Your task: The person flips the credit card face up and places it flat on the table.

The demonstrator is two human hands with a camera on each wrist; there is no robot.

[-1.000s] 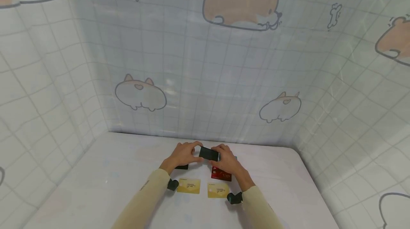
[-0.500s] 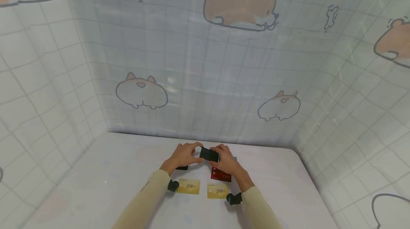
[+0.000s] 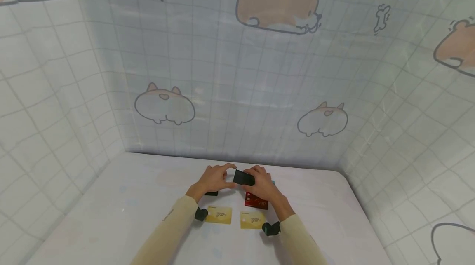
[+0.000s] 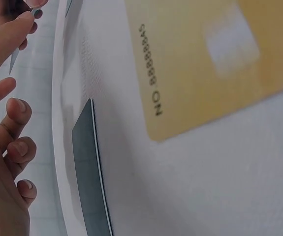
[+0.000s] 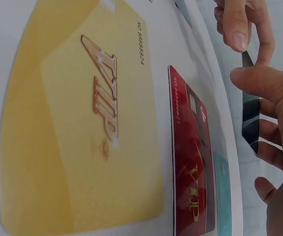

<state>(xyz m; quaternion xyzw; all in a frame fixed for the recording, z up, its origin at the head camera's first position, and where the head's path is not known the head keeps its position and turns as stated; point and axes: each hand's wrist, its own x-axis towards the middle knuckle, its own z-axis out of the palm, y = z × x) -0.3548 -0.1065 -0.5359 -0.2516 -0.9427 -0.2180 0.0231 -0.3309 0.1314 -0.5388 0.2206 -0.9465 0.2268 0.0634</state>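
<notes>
A black card (image 3: pixel 243 177) is held up between both hands above the far part of the table. My right hand (image 3: pixel 262 184) grips its right end, thumb on the near side and fingers behind, as the right wrist view shows. At the other end, the thumb and index finger of my left hand (image 3: pixel 214 178) pinch the card near its corners; the remaining fingers curl loosely. Below the right hand lies a red VIP card (image 3: pixel 256 202), partly covered by that hand. A teal card (image 5: pixel 223 191) lies beyond it. Under the left wrist is a second dark card (image 4: pixel 88 169).
Two gold VIP cards, a left one (image 3: pixel 219 215) and a right one (image 3: pixel 253 220), lie side by side nearer the body. Dark wrist cameras overlap their outer edges in the head view. Behind the white table (image 3: pixel 148 207) hangs a patterned curtain (image 3: pixel 245 92).
The black card has shifted slightly to the right and tilted a little between the hands. Both hands stay in nearly the same place; the cards on the table have not moved.
</notes>
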